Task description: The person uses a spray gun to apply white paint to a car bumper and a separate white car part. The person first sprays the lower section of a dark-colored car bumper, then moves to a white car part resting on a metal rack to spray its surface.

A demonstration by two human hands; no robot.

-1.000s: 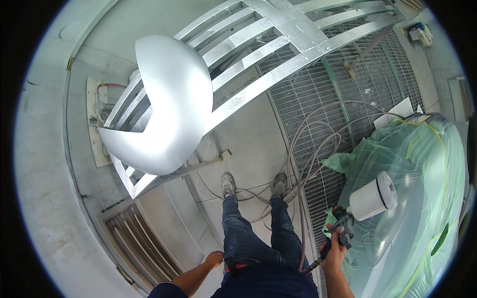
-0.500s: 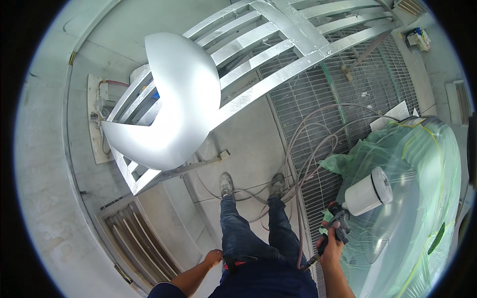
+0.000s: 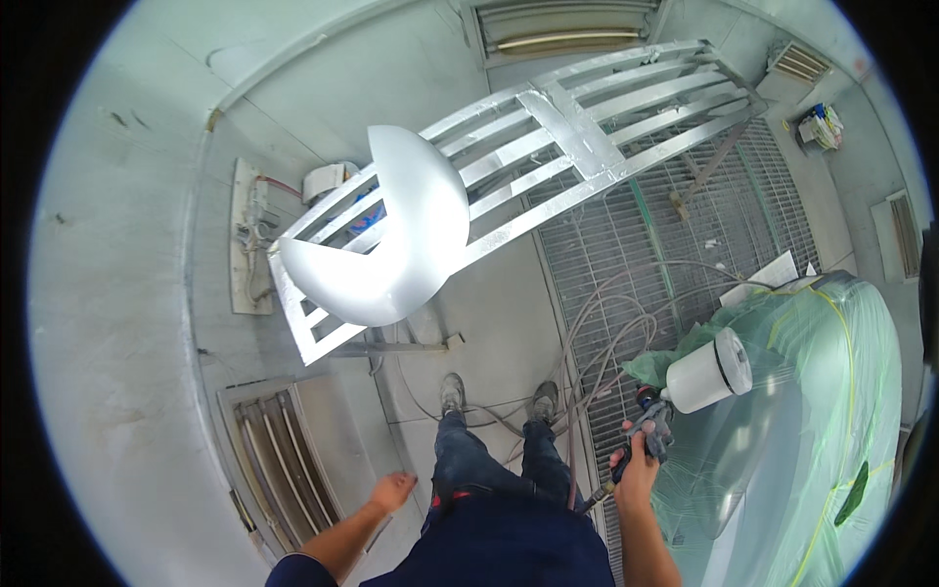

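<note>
My right hand [image 3: 637, 473] grips the handle of a spray gun [image 3: 653, 427], held low on my right side. A white paint cup [image 3: 700, 378] with a dark band is mounted on the gun and leans to the right. My left hand [image 3: 394, 490] hangs beside my left thigh with its fingers curled in and nothing visible in them. Ahead of me to the left, a curved, glossy silver panel [image 3: 427, 230] with a wedge-shaped notch rests on a slatted rack [image 3: 597, 147] wrapped in silver covering. Neither hand touches the panel.
A hose [image 3: 587, 328] loops over the floor grating [image 3: 685, 235] and around my shoes. Close on my right stands a rounded body wrapped in green plastic film [image 3: 831, 362]. A rack leg [image 3: 411, 347] juts out near my feet. Wall fittings [image 3: 252, 235] and a louvred vent [image 3: 284, 460] are at left.
My view has tilted up, so the panel and rack look smaller and the far wall shows. My left hand has swung out from my hip. The spray gun stays in my right hand.
</note>
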